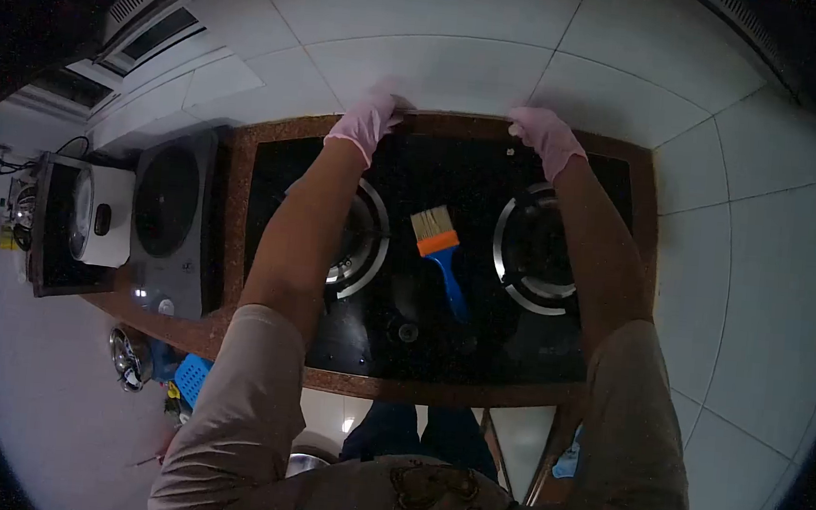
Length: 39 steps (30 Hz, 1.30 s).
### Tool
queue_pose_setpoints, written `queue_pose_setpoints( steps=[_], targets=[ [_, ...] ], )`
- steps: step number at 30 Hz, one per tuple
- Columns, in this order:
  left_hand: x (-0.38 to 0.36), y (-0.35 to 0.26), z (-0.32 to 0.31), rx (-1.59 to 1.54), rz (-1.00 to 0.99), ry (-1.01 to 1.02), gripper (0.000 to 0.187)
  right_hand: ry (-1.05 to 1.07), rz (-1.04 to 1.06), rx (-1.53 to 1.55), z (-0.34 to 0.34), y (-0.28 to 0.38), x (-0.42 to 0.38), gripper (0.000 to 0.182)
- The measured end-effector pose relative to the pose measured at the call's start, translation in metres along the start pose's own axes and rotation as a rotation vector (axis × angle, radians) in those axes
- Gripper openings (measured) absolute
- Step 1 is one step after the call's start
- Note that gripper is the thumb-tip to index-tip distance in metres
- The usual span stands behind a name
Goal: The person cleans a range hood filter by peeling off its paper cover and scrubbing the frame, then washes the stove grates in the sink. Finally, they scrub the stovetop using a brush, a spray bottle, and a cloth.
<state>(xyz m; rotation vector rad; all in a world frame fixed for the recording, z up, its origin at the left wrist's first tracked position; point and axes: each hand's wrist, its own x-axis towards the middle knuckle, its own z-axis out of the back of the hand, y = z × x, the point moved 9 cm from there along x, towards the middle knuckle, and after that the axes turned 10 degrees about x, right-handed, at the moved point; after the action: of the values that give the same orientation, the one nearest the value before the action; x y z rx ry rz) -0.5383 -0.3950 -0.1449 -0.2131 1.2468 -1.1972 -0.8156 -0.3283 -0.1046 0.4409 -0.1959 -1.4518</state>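
Observation:
Both hands wear pink gloves and reach to the back edge of a black gas stove. My left hand is at the back edge left of centre, its fingers smeared against the wall's foot. At the back edge right of centre is my right hand, fingers curled in; whether it holds anything does not show. Between the forearms a paintbrush with a blue handle and orange band lies on the stove, bristles toward the back. A ringed burner is partly under the left forearm, another beside the right one.
White wall tiles rise behind the stove and on the right. To the left sit a dark induction cooker and a white appliance on a black tray. A metal bowl and blue basket are lower left. Brown counter edging runs along the front.

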Motion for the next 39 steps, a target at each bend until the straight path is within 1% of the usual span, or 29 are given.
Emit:
queue_pose_setpoints(
  steps=[1,3,4,6,7,8,10,11,12,13,14,16,17,18,20,22,23,25,26,27,29,30,31,32,33,34,36,38,39],
  targets=[
    [0.011,0.008,0.000,-0.004,0.000,0.000,0.023,0.219,-0.049,0.025,-0.011,0.003,0.003,0.027],
    [0.042,0.029,0.003,0.021,-0.042,-0.021,0.024,0.253,-0.043,0.029,-0.019,-0.002,0.003,0.028],
    [0.030,0.022,0.003,0.024,-0.042,-0.023,0.024,0.278,-0.033,0.035,-0.026,-0.006,0.005,0.030],
    [-0.009,0.005,0.007,-0.073,-0.002,-0.093,0.022,0.271,-0.042,-0.032,-0.039,-0.016,0.018,0.029],
    [-0.014,0.005,0.008,-0.068,-0.008,-0.094,0.022,0.273,-0.056,-0.101,-0.039,-0.018,0.018,0.029],
    [-0.020,0.005,0.013,-0.062,-0.030,-0.123,0.020,0.270,-0.059,-0.098,-0.037,-0.023,0.010,0.029],
    [-0.032,0.002,0.027,-0.048,-0.076,-0.177,0.020,-0.020,0.045,0.371,-0.003,-0.019,-0.015,0.028],
    [-0.040,-0.002,0.032,-0.042,-0.103,-0.202,0.022,-0.028,0.039,0.370,0.009,-0.008,-0.025,0.028],
    [-0.050,-0.005,0.033,-0.036,-0.132,-0.224,0.026,-0.009,-0.228,0.459,0.015,-0.017,-0.035,0.028],
    [-0.082,-0.017,0.026,-0.217,-0.118,-0.137,0.023,0.007,-0.498,0.546,0.024,-0.022,-0.059,0.030],
    [-0.102,-0.025,0.024,-0.209,-0.131,-0.121,0.023,-0.011,-0.513,0.547,0.045,-0.006,-0.087,0.030],
    [-0.136,-0.038,0.012,-0.246,-0.163,-0.005,0.018,-0.369,-0.571,1.347,0.076,0.020,-0.170,0.034],
    [-0.157,-0.047,0.002,-0.242,-0.168,0.065,0.018,-0.409,-0.592,1.350,0.074,0.021,-0.200,0.034],
    [-0.169,-0.052,-0.007,-0.219,-0.186,0.107,0.018,-0.504,-0.582,1.372,0.076,0.017,-0.230,0.035],
    [-0.202,-0.073,-0.046,-0.244,-0.389,0.384,0.022,-0.669,-0.625,1.391,0.077,0.020,-0.305,0.036],
    [-0.264,-0.091,-0.080,-0.135,-0.434,0.510,0.026,-0.817,-0.675,1.459,0.077,0.040,-0.381,0.036],
    [-0.268,-0.084,-0.102,-0.092,-0.450,0.604,0.034,-0.880,-0.709,1.473,0.067,0.042,-0.420,0.037],
    [-0.333,-0.088,-0.156,-0.125,-0.432,0.915,0.041,-1.029,-0.717,1.555,0.030,0.042,-0.495,0.037],
    [-0.349,-0.078,-0.180,-0.059,-0.405,0.997,0.050,-1.112,-0.772,1.632,0.013,0.054,-0.535,0.038],
    [-0.378,-0.069,-0.208,-0.020,-0.401,1.091,0.053,-1.197,-0.807,1.714,-0.003,0.068,-0.572,0.039],
    [-0.420,-0.045,-0.259,0.070,-0.399,1.205,0.061,-1.365,-0.868,1.681,-0.058,0.065,-0.646,0.038],
    [-0.437,-0.026,-0.285,0.132,-0.370,1.296,0.064,-1.334,-0.961,1.666,-0.084,0.069,-0.685,0.037],
    [-0.452,-0.010,-0.307,0.187,-0.342,1.365,0.066,-1.402,-0.977,1.649,-0.090,0.083,-0.720,0.037],
    [-0.474,0.003,-0.327,0.221,-0.332,1.429,0.072,-1.475,-1.059,1.603,-0.099,0.096,-0.754,0.036],
    [-0.494,0.020,-0.348,0.237,-0.318,1.487,0.073,-1.533,-1.136,1.561,-0.108,0.108,-0.785,0.034],
    [-0.516,0.033,-0.369,0.252,-0.302,1.539,0.075,-1.653,-1.236,1.519,-0.125,0.114,-0.818,0.032],
    [-0.555,0.064,-0.407,0.363,-0.223,1.577,0.065,-1.830,-1.280,1.463,-0.160,0.119,-0.879,0.030],
    [-0.586,0.105,-0.446,0.463,-0.145,1.647,0.053,-2.000,-1.303,1.379,-0.176,0.122,-0.934,0.027],
    [-0.608,0.123,-0.462,0.541,-0.126,1.679,0.052,-2.091,-1.299,1.343,-0.184,0.121,-0.963,0.025]
  ],
)
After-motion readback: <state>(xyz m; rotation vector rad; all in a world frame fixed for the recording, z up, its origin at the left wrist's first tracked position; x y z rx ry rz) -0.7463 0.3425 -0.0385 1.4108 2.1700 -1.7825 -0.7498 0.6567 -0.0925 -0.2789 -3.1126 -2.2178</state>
